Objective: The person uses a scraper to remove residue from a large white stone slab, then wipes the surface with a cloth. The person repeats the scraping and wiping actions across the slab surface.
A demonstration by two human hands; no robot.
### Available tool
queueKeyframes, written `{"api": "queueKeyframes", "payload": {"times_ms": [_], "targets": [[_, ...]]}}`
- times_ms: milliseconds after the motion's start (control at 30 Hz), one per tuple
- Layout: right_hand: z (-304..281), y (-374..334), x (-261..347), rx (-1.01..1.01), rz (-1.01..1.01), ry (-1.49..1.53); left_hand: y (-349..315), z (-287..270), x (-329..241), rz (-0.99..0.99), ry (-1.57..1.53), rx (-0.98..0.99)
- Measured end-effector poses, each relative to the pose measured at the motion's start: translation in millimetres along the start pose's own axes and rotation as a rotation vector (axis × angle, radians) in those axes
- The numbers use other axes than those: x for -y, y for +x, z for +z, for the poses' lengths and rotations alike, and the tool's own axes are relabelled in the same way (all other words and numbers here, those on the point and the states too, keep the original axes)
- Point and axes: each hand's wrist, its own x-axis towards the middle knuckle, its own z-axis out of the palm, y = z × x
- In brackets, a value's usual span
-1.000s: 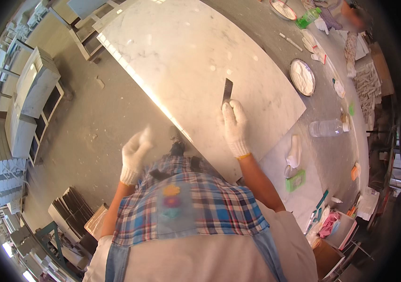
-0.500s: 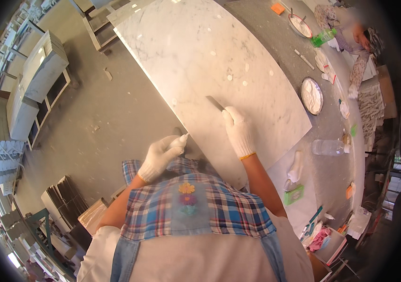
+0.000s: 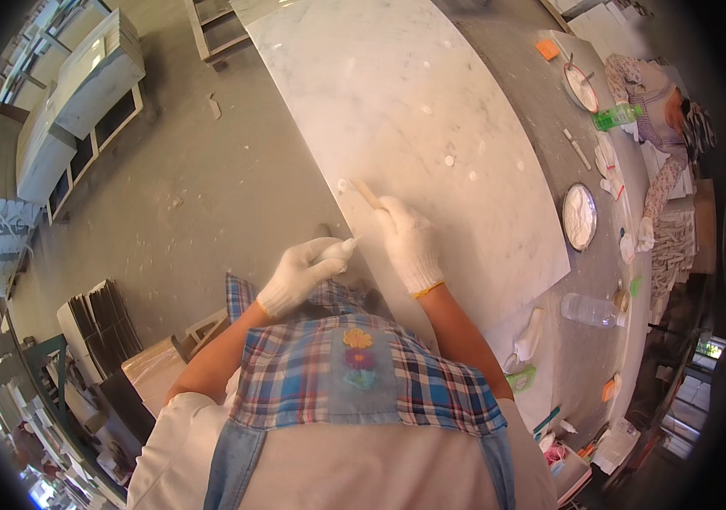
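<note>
Where veined slab (image 3: 418, 144) lies, grey floor (image 3: 227, 170), stacked panels (image 3: 95, 81)

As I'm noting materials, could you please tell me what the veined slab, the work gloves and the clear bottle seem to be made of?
Veined slab: probably polished marble or an imitation, pale with grey veins and a soft sheen. Work gloves: likely knitted cotton or a blend, matte, snug at the wrists. Clear bottle: probably smooth plastic, transparent, though glass can't be excluded.

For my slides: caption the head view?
Gloved right hand holds narrow flat strip over white stone slab; left hand, small white bottle.
</note>
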Motion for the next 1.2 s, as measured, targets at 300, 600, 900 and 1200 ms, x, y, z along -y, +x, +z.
{"api": "queueKeyframes", "payload": {"times_ms": [300, 600, 900, 1200], "targets": [[-3, 32, 37, 0.275, 0.036, -0.246, 1, -4, -2, -0.026, -0.025, 0.002], [-3, 37, 44, 0.382, 0.041, -0.344, 8, -10, 7, -0.009, -0.037, -0.023], [-13, 32, 46, 0.429, -0.02, -0.272, 9, -12, 10, -0.013, -0.059, -0.034], [-27, 23, 21, 0.208, 0.055, 0.139, 2, -10, 3, -0.032, -0.032, -0.037]]}}
